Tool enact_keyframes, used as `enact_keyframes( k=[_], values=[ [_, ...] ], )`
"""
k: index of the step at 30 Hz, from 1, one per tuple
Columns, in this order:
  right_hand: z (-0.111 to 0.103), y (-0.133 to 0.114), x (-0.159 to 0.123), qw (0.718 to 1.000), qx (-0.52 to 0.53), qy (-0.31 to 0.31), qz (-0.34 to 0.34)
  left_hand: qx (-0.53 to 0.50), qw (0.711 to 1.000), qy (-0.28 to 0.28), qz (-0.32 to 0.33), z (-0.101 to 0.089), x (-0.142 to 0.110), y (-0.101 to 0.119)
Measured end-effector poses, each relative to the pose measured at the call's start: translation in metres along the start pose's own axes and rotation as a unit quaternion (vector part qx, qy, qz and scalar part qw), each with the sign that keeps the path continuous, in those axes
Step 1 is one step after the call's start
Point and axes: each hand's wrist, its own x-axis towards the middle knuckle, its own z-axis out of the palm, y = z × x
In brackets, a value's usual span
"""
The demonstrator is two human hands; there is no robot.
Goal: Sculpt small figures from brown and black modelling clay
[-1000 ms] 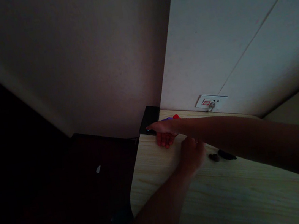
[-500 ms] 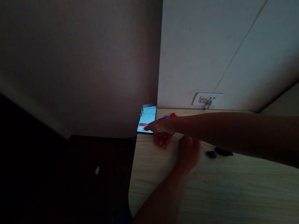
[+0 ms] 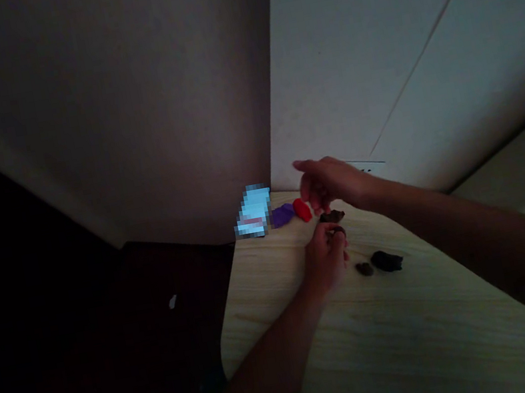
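Observation:
My left hand [image 3: 324,254] is closed over the table, its thumb and fingers pinching a small dark brown lump [image 3: 339,230]. Above and beyond it my right hand [image 3: 333,180] is raised with a finger stretched out to the left and the others loosely bent; nothing shows in it. Below my right hand lies a brown piece [image 3: 332,216], partly hidden. A red lump [image 3: 302,210] and a purple piece [image 3: 283,215] lie side by side to its left. To the right of my left hand are a small brown lump [image 3: 365,268] and a longer black piece [image 3: 387,260].
A lit phone [image 3: 253,210] lies at the table's far left corner, against the wall. The pale wooden table [image 3: 417,325] meets the wall behind. A wall socket [image 3: 369,165] is mostly covered by my right arm. Dark floor lies left, with a small white scrap [image 3: 173,301].
My right hand has left the phone screen and moved up and right, uncovering the purple and red pieces. My left hand has turned slightly, showing the brown lump in its fingers.

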Motion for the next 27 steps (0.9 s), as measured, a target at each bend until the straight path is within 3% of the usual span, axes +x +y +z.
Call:
enact_keyframes(
  k=[4,6,9,11,14,16,22,27],
  values=[
    [-0.047,0.064,-0.051,0.978,0.033,0.185,-0.088,-0.048,0.999,-0.001,-0.005,0.000,0.003,0.002],
    [-0.054,0.102,-0.069,0.973,0.015,0.204,-0.104,-0.064,0.998,0.001,-0.007,-0.002,0.004,0.005],
    [-0.046,0.141,-0.081,0.967,-0.058,0.192,-0.160,-0.072,0.997,-0.005,-0.018,-0.004,0.003,0.011],
    [-0.034,0.150,-0.080,0.956,-0.098,0.167,-0.219,-0.083,0.996,-0.002,-0.032,-0.005,0.001,0.016],
    [-0.022,0.147,-0.073,0.925,-0.112,0.107,-0.346,-0.081,0.996,-0.010,-0.041,-0.004,0.000,0.023],
    [-0.020,0.144,-0.066,0.909,-0.107,0.090,-0.392,-0.082,0.995,-0.031,-0.048,-0.003,0.001,0.028],
    [-0.028,0.153,-0.059,0.896,-0.064,0.100,-0.428,-0.083,0.991,-0.075,-0.077,0.001,0.010,0.045],
    [-0.030,0.162,-0.061,0.888,-0.013,0.153,-0.433,-0.062,0.988,-0.116,-0.078,0.006,0.017,0.049]
  ],
)
